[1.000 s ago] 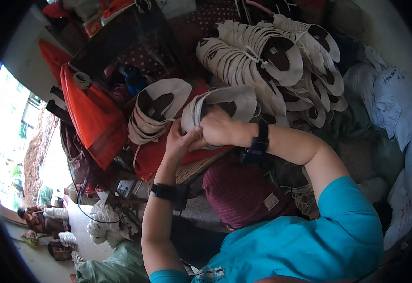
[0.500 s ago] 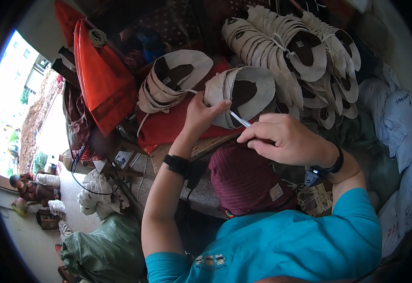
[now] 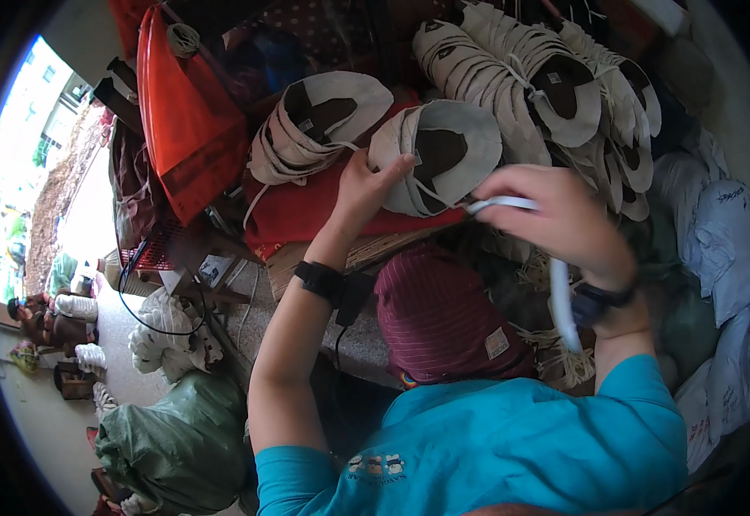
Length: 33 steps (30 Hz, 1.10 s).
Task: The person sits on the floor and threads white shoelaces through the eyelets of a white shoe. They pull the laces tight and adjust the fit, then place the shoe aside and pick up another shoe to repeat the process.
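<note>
A bundle of white shoe uppers with dark linings [image 3: 478, 129] stands on red cloth over a wooden board. My left hand [image 3: 373, 182] grips its near left side, thumb on the edge and fingers mostly hidden behind. My right hand [image 3: 534, 202], blurred by motion, is closed on a white strip [image 3: 561, 301] just right of the bundle. One end of the strip hangs down by my right wrist. A narrow white band runs from the bundle's opening toward my right fingers. Left of it rests a second bundle of uppers [image 3: 358, 90], with a tie end dangling.
Large tied stacks of white uppers [image 3: 486, 77] lie at the back right. A red bag [image 3: 186, 129] hangs at the left. White sacks [image 3: 727, 224] line the right side, with a green sack [image 3: 177, 447] at lower left. Maroon striped fabric [image 3: 443, 318] is below the board [image 3: 366, 258].
My right hand has moved right and slightly up, drawing the white strip away from the bundle; its loose length now shows. My left hand stays on the bundle.
</note>
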### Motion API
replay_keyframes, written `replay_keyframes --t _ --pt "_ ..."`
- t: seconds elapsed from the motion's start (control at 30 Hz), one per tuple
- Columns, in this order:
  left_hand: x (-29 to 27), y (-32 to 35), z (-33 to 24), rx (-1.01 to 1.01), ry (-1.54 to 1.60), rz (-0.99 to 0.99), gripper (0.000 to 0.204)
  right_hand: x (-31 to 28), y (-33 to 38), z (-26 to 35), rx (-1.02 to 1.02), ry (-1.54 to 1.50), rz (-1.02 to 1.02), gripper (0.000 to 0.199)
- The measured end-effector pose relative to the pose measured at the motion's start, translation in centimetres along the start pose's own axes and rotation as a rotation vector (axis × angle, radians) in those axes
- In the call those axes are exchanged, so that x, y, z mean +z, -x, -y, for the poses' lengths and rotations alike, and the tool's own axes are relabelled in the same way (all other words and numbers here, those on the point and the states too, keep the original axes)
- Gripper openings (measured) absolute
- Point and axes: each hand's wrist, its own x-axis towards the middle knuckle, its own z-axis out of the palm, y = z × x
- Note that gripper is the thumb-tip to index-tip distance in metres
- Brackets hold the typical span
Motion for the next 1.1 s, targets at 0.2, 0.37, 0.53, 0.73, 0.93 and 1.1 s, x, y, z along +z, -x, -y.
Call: replay_keyframes --t 0.2,0.37,0.53,0.73,0.93,1.1 --pt "0.5 0.2 0.4 0.035 0.070 -0.065 0.062 12.1 -6.6 -9.7 0.028 0.101 -0.133 0.052" --pt "-5.3 1.7 3.6 0.201 0.120 -0.457 0.055 11.0 -9.4 -6.6 -0.002 0.131 -0.120 0.040" --pt "-14.8 1.4 8.2 0.104 0.079 -0.775 0.048 8.7 -16.5 -4.8 -0.099 0.253 -0.334 0.047" --pt "-16.8 0.3 5.0 -0.244 0.456 -0.374 0.044 12.1 -25.3 -7.3 0.033 0.261 -0.132 0.054" --pt "-16.8 2.6 6.5 -0.014 0.403 -0.369 0.049 17.1 -23.9 -6.9 -0.102 0.008 0.185 0.038" --pt "-19.7 1.4 9.3 0.179 -0.184 -0.473 0.058 18.3 -23.3 -8.2 -0.184 -0.079 0.132 0.048"
